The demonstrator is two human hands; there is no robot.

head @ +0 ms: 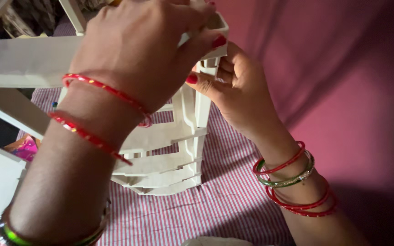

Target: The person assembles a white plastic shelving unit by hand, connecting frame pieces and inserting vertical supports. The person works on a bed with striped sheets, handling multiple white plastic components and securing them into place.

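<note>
You've got both your left hand (133, 50) and right hand (238, 86) pinching the top of that mostly slotted-together white tiered rack (165, 150), just the top left.

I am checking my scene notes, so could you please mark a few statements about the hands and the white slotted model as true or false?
1. Both hands grip the top of the white slotted board model. True.
2. The model stands on a plain blue cloth. False: the cloth is red-and-white striped.
3. The left hand wears red bangles. True.
4. The right hand is bare at the wrist. False: it wears red and green bangles.
</note>
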